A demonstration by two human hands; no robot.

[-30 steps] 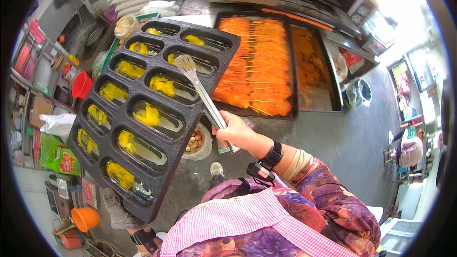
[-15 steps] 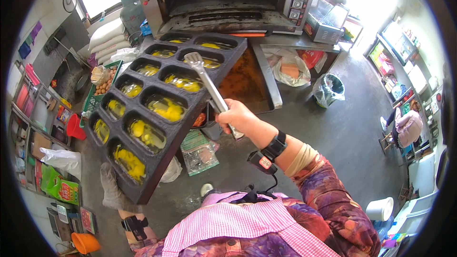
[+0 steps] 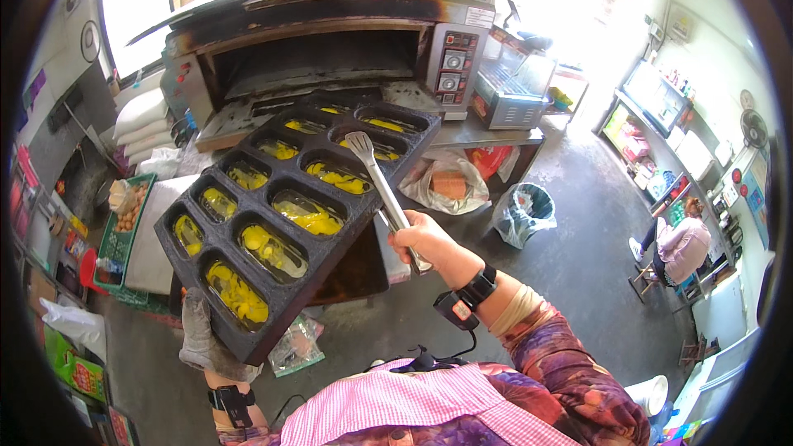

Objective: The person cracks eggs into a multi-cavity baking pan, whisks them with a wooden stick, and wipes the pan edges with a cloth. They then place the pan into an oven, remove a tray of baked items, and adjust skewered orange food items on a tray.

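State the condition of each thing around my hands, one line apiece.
Pan: raised, tilted, its wells holding yellow bits in clear liquid.
Left hand: gloved, gripping the pan's near end.
Right hand: bare, closed round the tongs.
Tongs: slotted head over the pan.
Oven: open, dark inside.
Crate: uncovered, eggs in it.
Bin: bag-lined, uncovered.

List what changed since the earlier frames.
The black, oval-cupped tray moved toward the open grey metal oven; orange skewers left view. Nothing grasped or released. Unchanged: right hand holding slotted silver metal tongs, grey-gloved left hand supporting the tray.
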